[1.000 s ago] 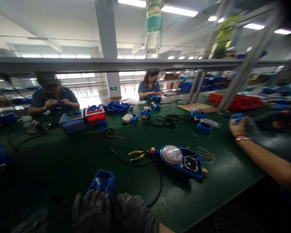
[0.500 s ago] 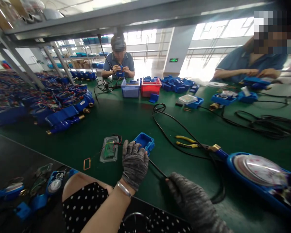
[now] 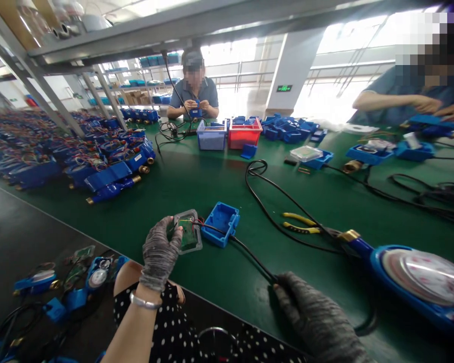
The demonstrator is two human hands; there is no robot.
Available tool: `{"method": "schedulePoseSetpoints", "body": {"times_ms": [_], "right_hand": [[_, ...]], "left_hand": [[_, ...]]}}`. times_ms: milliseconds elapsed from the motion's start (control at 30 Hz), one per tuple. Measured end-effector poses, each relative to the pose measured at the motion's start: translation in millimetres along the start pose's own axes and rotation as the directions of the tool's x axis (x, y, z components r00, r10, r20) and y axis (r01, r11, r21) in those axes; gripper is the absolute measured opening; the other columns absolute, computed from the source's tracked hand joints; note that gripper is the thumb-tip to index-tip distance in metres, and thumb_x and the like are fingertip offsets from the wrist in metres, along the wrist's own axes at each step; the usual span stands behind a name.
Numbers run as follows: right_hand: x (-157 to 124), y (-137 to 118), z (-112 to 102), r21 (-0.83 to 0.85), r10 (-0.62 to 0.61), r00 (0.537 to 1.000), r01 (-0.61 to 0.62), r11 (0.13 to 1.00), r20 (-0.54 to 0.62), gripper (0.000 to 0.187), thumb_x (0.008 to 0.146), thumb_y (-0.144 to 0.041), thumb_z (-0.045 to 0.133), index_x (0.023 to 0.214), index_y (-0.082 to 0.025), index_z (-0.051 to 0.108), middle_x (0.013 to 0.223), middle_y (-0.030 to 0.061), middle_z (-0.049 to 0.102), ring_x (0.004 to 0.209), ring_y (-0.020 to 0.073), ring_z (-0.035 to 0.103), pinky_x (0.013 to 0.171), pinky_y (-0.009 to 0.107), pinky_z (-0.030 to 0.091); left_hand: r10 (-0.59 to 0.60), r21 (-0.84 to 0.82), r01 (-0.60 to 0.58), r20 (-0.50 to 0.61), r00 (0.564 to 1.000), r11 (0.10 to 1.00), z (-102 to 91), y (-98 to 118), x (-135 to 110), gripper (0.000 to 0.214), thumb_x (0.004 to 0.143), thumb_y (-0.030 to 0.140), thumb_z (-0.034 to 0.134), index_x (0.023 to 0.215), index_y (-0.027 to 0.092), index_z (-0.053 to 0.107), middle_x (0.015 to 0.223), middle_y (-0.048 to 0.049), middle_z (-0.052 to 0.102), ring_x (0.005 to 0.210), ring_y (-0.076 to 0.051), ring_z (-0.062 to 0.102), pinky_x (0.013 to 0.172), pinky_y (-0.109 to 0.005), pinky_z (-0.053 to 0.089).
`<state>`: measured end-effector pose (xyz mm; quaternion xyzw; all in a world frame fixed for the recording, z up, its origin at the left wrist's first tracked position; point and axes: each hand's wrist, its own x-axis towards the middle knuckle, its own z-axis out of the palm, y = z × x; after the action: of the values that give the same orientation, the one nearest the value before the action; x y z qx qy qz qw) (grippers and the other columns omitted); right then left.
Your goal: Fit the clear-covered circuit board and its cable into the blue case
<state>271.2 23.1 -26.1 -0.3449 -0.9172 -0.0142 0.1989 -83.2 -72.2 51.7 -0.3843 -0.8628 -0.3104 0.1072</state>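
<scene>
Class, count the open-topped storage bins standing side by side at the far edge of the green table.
2: a pale blue bin on the left and a red bin beside it on the right. More may be hidden behind clutter.

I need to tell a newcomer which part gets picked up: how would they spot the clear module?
On the green table, look at the near edge by the left hand. The clear module is in its fingers, left of the open blue box; only it shows a green board inside.
</scene>
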Motion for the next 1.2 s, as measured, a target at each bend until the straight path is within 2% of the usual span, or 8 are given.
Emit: {"method": "schedulePoseSetpoints", "body": {"times_ms": [167, 267, 433, 533, 633, 867, 1067, 1200], "right_hand": [[16, -5, -11, 0.086, 0.108, 0.994, -0.110, 0.990, 0.028, 0.030, 0.088, -0.039, 0.052, 0.107, -0.024, 0.070, 0.103, 0.0104, 0.074, 0.091, 0.0269, 0.071, 0.079, 0.037, 0.059], [42, -18, -28, 0.100, 0.174, 0.985, -0.175, 0.979, 0.019, 0.038, 0.089, -0.045, 0.053, 0.115, -0.021, 0.065, 0.110, 0.0121, 0.070, 0.097, 0.0276, 0.068, 0.084, 0.039, 0.057], [105, -53, -54, 0.152, 0.041, 0.996, -0.029, 0.988, -0.074, 0.044, 0.089, -0.040, 0.055, 0.126, -0.016, 0.057, 0.124, 0.0156, 0.062, 0.111, 0.0292, 0.060, 0.092, 0.042, 0.052], [143, -79, -54, 0.189, -0.026, 1.000, 0.029, 0.982, -0.015, 0.040, 0.090, -0.037, 0.057, 0.124, -0.017, 0.059, 0.124, 0.0143, 0.061, 0.107, 0.0278, 0.058, 0.089, 0.039, 0.051], [178, -103, -42, 0.233, -0.079, 0.996, 0.065, 0.970, 0.050, 0.035, 0.090, -0.040, 0.057, 0.116, -0.018, 0.065, 0.119, 0.0130, 0.062, 0.102, 0.0264, 0.057, 0.086, 0.037, 0.048], [218, -111, -14, 0.438, 0.018, 0.972, -0.123, 0.890, 0.234, 0.023, 0.094, -0.027, 0.052, 0.096, -0.014, 0.071, 0.099, 0.0095, 0.068, 0.092, 0.0200, 0.058, 0.085, 0.032, 0.044], [223, -91, -2, 0.599, 0.015, 0.960, -0.186, 0.779, 0.278, 0.025, 0.096, -0.031, 0.050, 0.096, -0.016, 0.070, 0.087, 0.0037, 0.070, 0.077, 0.0141, 0.059, 0.072, 0.024, 0.046], [233, -89, 8, 0.672, 0.018, 0.950, -0.233, 0.703, 0.311, 0.026, 0.092, -0.035, 0.054, 0.093, -0.016, 0.071, 0.080, 0.0019, 0.069, 0.071, 0.0133, 0.057, 0.065, 0.023, 0.045]], "left_hand": [[0.270, -0.063, -0.269, 0.006, 0.963, 0.961, -7.4, 8, 15, 0.031, 0.090, 0.037, 0.059, 0.115, 0.019, 0.065, 0.114, -0.0080, 0.069, 0.108, -0.024, 0.063, 0.100, -0.042, 0.050], [0.362, -0.042, -0.361, 0.037, 0.931, 0.932, -10.4, 22, 15, 0.047, 0.086, 0.041, 0.063, 0.128, 0.019, 0.058, 0.125, -0.0092, 0.065, 0.116, -0.026, 0.059, 0.104, -0.045, 0.047], [-0.045, -0.022, 0.046, 0.047, 0.998, 0.999, -20.9, 15, -3, 0.038, 0.088, 0.049, 0.057, 0.109, 0.018, 0.062, 0.108, -0.0098, 0.069, 0.101, -0.026, 0.065, 0.091, -0.041, 0.052], [-0.215, 0.038, 0.215, 0.331, 0.919, 0.976, -24.4, 5, -10, 0.036, 0.091, 0.054, 0.049, 0.094, 0.021, 0.063, 0.091, -0.0071, 0.071, 0.085, -0.024, 0.066, 0.082, -0.038, 0.050], [-0.232, 0.067, 0.226, 0.429, 0.873, 0.972, -18.1, 3, -4, 0.040, 0.086, 0.058, 0.053, 0.094, 0.021, 0.066, 0.090, -0.0099, 0.072, 0.085, -0.027, 0.066, 0.079, -0.039, 0.048], [-0.152, -0.163, 0.223, 0.363, 0.919, 0.961, 10.1, 15, 10, 0.024, 0.077, 0.037, 0.070, 0.085, 0.020, 0.055, 0.078, -0.0021, 0.068, 0.069, -0.017, 0.065, 0.067, -0.029, 0.050], [0.094, -0.369, -0.030, 0.159, 0.983, 0.929, 0.5, 23, 28, 0.013, 0.087, 0.022, 0.057, 0.098, 0.019, 0.051, 0.100, -0.0039, 0.066, 0.086, -0.013, 0.065, 0.076, -0.026, 0.054], [0.336, -0.318, -0.301, 0.060, 0.940, 0.899, -14.2, 26, 50, 0.016, 0.086, 0.030, 0.060, 0.099, 0.020, 0.062, 0.104, -0.0050, 0.067, 0.101, -0.020, 0.062, 0.096, -0.036, 0.049]]}}
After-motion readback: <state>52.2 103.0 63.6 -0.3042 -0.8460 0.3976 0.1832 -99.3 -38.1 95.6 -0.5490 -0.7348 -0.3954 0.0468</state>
